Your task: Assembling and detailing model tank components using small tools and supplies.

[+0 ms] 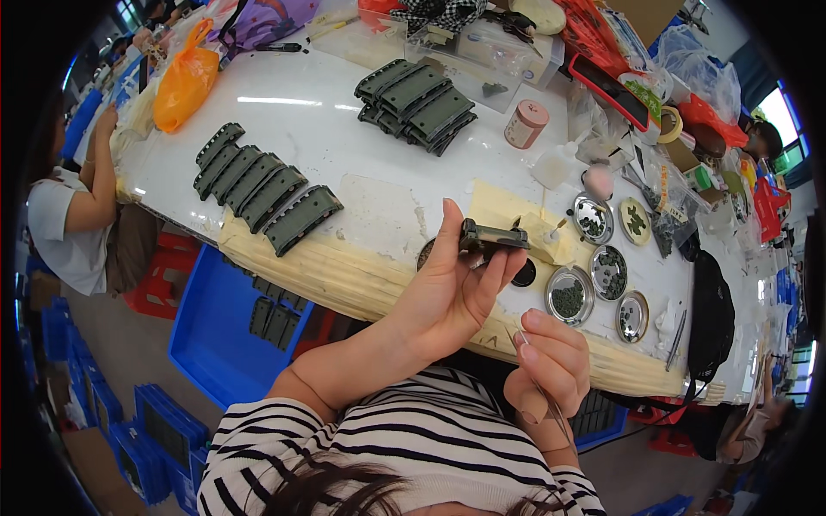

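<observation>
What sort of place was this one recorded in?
Most likely a small-parts assembly workshop: a stack of matching dark-green curved parts sits on the table, round metal dishes hold tiny green pieces, and the right hand grips thin metal tweezers.

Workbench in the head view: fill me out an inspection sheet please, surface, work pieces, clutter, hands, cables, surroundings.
Surface: white tabletop, marked in places; yellowish padding along the near edge.
Work pieces: dark green curved parts in a row at left and a stack farther back; round metal dishes with small dark green bits.
Clutter: orange bag, pink jar, red-edged phone.
Hands: left hand holds a dark green part; right hand holds metal tweezers.
Cables: black strap or cord by a black bag; cannot tell which.
Surroundings: blue bin below the table; seated person at left.
</observation>
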The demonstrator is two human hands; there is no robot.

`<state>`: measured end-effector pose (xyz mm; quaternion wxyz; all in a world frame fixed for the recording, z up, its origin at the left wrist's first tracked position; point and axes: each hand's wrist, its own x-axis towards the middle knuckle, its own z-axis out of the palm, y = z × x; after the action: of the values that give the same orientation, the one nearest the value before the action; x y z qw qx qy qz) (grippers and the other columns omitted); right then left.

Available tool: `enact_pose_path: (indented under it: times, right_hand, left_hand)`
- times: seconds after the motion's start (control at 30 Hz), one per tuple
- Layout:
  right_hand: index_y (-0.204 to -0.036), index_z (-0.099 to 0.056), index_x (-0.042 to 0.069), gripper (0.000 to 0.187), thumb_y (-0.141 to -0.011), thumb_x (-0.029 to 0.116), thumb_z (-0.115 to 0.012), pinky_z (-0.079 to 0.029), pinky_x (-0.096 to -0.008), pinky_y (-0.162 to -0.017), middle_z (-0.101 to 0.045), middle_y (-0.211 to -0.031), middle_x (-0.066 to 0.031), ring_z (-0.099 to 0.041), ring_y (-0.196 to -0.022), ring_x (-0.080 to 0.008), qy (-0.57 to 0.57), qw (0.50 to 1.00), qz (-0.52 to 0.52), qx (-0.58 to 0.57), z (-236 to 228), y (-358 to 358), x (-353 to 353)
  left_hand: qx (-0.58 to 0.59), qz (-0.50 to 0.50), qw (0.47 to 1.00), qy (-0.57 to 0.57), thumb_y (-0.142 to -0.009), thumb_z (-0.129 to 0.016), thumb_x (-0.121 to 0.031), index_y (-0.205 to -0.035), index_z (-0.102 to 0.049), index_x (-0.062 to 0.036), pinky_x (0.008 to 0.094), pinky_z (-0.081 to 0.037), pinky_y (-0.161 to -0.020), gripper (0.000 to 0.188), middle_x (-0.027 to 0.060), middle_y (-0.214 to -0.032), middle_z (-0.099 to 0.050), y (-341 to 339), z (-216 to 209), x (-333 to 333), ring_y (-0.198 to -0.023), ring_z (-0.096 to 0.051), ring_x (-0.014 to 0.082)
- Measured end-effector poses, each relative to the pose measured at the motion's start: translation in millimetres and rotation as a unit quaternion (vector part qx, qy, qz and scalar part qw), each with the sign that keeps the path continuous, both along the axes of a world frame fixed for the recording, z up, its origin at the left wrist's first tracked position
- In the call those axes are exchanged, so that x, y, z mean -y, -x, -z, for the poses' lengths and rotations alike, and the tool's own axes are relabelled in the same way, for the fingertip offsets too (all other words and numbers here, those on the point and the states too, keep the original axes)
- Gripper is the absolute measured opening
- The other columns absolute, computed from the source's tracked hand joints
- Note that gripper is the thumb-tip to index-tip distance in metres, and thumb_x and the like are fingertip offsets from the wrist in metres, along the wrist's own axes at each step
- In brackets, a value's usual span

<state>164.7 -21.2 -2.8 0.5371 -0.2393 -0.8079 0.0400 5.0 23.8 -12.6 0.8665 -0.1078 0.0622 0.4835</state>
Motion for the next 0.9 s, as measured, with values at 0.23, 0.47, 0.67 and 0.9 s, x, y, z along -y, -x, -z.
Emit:
enact_pose_path:
  times: [0.23, 0.47, 0.67, 0.9]
  right_hand:
    - [-0.102, -0.063, 0.003, 0.03, -0.084, 0.027, -0.064, -0.058, -0.0369, -0.08, -0.064, -0.096, -0.0097, -0.065, -0.095, -0.0288, 0.004, 1.0, -0.004, 0.003, -2, 3, -2]
    - [-0.099, -0.066, 0.004, 0.039, -0.082, 0.039, -0.063, -0.058, -0.0366, -0.08, -0.065, -0.092, -0.0081, -0.065, -0.095, -0.0279, -0.002, 0.999, 0.033, 0.037, -15, 0, -9]
    - [-0.097, -0.069, 0.005, 0.033, -0.077, 0.032, -0.069, -0.058, -0.0348, -0.073, -0.065, -0.086, -0.0075, -0.067, -0.092, -0.0285, -0.027, 0.988, 0.053, 0.141, -52, -9, -33]
    - [-0.094, -0.068, 0.001, 0.031, -0.077, 0.027, -0.073, -0.058, -0.0321, -0.066, -0.064, -0.085, -0.0084, -0.068, -0.087, -0.0282, -0.06, 0.982, 0.028, 0.179, -52, -6, -40]
  left_hand:
    - [0.013, -0.003, 1.0, 0.007, -0.085, -0.061, -0.049, -0.108, -0.055, 0.0044, 0.0207, -0.06, -0.079, 0.058, 0.0134, -0.099, -0.059, -1, 1, -3, -0.096, -0.064, 0.0238]
    - [-0.049, -0.005, 0.999, -0.008, -0.085, -0.059, -0.051, -0.112, -0.052, 0.0006, 0.018, -0.059, -0.076, 0.059, 0.0101, -0.104, -0.06, 0, -2, -2, -0.092, -0.066, 0.0183]
    - [-0.068, 0.003, 0.998, -0.01, -0.087, -0.056, -0.052, -0.114, -0.051, -0.0005, 0.018, -0.059, -0.076, 0.058, 0.0099, -0.103, -0.06, -3, -3, 1, -0.091, -0.066, 0.0175]
    - [-0.099, -0.033, 0.994, -0.032, -0.089, -0.054, -0.053, -0.114, -0.051, -0.0015, 0.0185, -0.058, -0.077, 0.057, 0.0093, -0.106, -0.061, -5, -3, 4, -0.091, -0.066, 0.0173]
